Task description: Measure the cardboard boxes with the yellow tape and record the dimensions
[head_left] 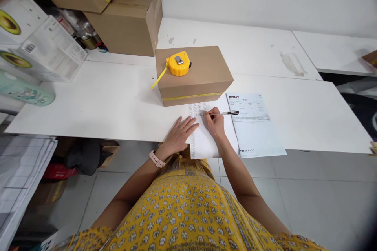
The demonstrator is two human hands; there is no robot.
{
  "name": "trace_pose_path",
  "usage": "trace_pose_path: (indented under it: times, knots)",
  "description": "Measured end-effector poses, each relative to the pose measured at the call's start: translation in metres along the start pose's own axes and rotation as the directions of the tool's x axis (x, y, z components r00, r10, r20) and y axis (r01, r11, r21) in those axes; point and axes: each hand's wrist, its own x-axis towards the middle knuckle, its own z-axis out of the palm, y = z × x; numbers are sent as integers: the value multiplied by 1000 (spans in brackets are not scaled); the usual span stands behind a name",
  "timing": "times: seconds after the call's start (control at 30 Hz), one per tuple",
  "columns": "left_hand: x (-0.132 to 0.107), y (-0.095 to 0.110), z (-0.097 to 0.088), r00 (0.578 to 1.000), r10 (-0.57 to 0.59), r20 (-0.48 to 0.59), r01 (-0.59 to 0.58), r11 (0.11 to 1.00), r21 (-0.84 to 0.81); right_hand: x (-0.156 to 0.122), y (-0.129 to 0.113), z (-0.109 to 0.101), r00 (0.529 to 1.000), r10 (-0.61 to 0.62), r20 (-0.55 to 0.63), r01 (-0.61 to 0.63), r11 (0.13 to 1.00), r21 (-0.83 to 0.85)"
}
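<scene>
My right hand (215,124) grips a pen (229,113), its tip on a sheet of paper (208,147) that carries columns of small handwriting. Flat beside it, my left hand (180,135) has its fingers spread, the fingertips at the sheet's left edge. A closed cardboard box (203,64) stands just beyond the paper, with a yellow measuring strip along its front. On top of that box lies a yellow tape measure (179,64) with a short end of tape sticking out. To the right of my writing hand is a printed PONY document (256,133), overhanging the table edge.
The white table (118,98) runs across the view. Stacked cardboard boxes (126,27) fill the back left, near white cartons with avocado pictures (53,51) and a mint-green bottle (26,88). Below left are a dark bag-like item (84,157) and large checked sheets (23,168).
</scene>
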Motion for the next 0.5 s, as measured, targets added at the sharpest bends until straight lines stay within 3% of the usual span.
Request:
trace_pose_path:
  times: [0.5]
  knots:
    - [0, -1, 2, 1000, 8, -5, -8, 1000, 1, 0, 0, 1, 1000, 12, -9, -11, 1000, 15]
